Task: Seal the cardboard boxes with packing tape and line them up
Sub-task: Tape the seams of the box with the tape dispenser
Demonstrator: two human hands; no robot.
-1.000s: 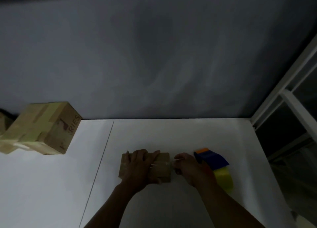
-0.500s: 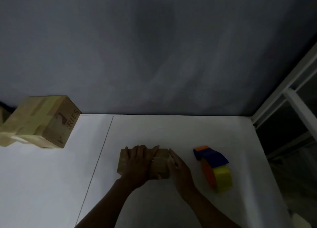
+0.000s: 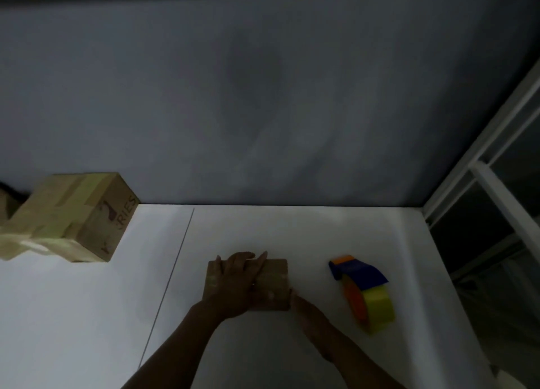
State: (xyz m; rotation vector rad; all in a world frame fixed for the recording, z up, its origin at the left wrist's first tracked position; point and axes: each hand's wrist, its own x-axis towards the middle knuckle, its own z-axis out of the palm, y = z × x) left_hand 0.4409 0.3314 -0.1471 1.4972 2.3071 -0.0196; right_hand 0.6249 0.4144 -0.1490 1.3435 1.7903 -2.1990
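Left hand (image 3: 238, 286) lies flat on top of the small cardboard box (image 3: 274, 274), fingers straight and spread, pressing it down on the white table (image 3: 292, 230). The right hand (image 3: 309, 312) holds nothing; its straight fingers touch the box's near right corner, and in this dim light I cannot tell whether they press on tape there. The box sits near the table's front edge, roughly in the middle, with its flaps closed. A faint glossy patch on its top suggests tape has been laid, but that is a judgement.

The tape dispenser (image 3: 358, 274), blue with an orange tip, lies on the table to the right, apart from both hands, with its yellow-green tape roll (image 3: 378, 306) still fairly full.

The large cardboard box (image 3: 87, 213) stands well apart at the far left, crossed by pale tape bands, so 1 box looks sealed. The small one seems to be at the smoothing stage. Lining up is not yet done: the 2 boxes are far from each other.

Both boxes are closed, so their contents are hidden.
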